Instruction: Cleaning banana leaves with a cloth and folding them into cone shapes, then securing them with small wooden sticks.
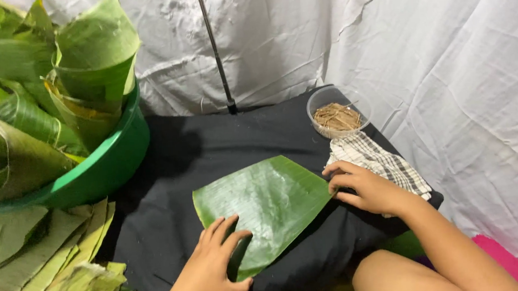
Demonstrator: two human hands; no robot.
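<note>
Left hand (210,271) fingers spread flat on banana leaf (268,202) | right hand (366,187) pressing its edge | long axis lower-left to upper-right

I see even, fairly bright light from above; the white cloth backdrop (433,51) looks almost washed out. A soft sheen sits on the banana leaf (265,202), dark shadows pool beneath the green tub (116,163), and detail stays slightly soft.

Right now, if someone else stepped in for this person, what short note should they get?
Left hand: open, flat on the near edge of the banana leaf.
Right hand: fingers on the leaf's right edge, beside the checked cloth.
Leaf lies flat on the black cloth.
Green tub holds rolled leaves; clear bowl holds thin sticks.
Done: one leaf laid out. Left: leaf unfolded, unpinned.
</note>
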